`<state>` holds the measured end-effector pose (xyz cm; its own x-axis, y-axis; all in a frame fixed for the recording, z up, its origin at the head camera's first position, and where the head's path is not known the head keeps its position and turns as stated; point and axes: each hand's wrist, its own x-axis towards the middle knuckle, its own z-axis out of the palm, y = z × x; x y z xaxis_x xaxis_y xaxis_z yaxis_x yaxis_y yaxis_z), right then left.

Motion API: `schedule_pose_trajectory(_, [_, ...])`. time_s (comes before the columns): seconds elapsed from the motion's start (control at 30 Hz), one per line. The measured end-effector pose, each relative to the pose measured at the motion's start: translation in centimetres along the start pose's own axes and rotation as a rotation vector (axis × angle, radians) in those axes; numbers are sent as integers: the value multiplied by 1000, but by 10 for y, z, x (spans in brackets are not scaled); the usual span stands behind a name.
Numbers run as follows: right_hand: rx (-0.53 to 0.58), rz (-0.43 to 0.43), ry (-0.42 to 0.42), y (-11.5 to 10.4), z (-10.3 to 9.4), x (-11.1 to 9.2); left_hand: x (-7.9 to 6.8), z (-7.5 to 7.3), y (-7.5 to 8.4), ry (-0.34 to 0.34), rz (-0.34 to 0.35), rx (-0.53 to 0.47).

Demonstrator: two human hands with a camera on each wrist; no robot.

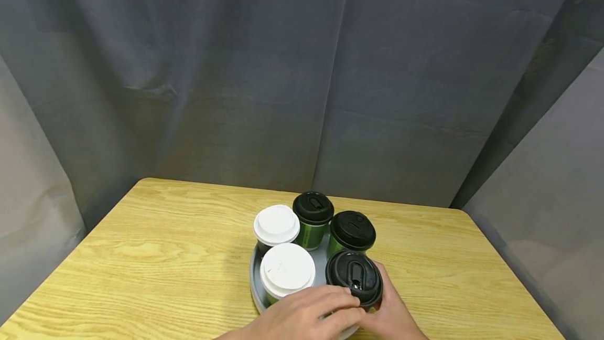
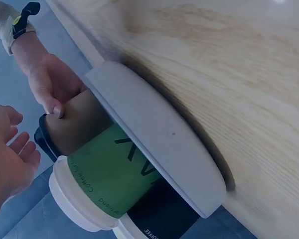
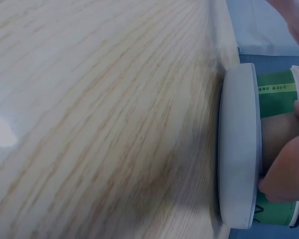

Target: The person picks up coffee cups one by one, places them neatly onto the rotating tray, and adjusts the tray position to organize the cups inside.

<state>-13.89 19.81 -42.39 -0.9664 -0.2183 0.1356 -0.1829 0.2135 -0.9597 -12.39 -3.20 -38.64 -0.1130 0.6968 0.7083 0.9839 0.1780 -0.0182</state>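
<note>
My right hand (image 1: 394,311) grips a brown paper cup (image 2: 79,122) with a black lid (image 1: 355,277), at the near right of a round grey tray (image 1: 255,282). In the left wrist view the thumb lies along the cup's side. My left hand (image 1: 306,315) hovers close by the black lid, its fingers loosely bent and nothing in them; the left wrist view shows a gap between this hand and the cups. Beside the brown cup stands a green cup (image 2: 107,172) with a white lid (image 1: 288,271). The brown cup's base is hidden by the tray's rim.
Behind on the tray stand a black cup (image 2: 162,211) with a white lid (image 1: 277,224) and two green cups with black lids, one at the back (image 1: 311,232), one at the right (image 1: 353,231). The tray rests on a wooden table (image 1: 155,256) before a grey curtain (image 1: 236,77).
</note>
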Motion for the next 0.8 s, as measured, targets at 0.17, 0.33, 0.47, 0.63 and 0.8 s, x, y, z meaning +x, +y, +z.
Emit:
schedule_pose_trajectory(0.17, [23, 8, -7, -2, 3, 2, 1, 5, -4, 18, 3, 59])
schedule_pose_trajectory(0.33, [14, 23, 3, -1, 7, 4, 3, 6, -6, 9, -15, 119])
schedule_pose_trajectory(0.47, [35, -2, -13, 3, 10, 7, 2, 6, -7, -44, -36, 114])
schedule_pose_trajectory(0.63, [75, 9, -39, 4, 10, 8, 2, 9, -8, -78, -45, 150])
schedule_pose_trajectory(0.8, [1, -14, -1, 6, 10, 8, 2, 14, -10, -64, -10, 235])
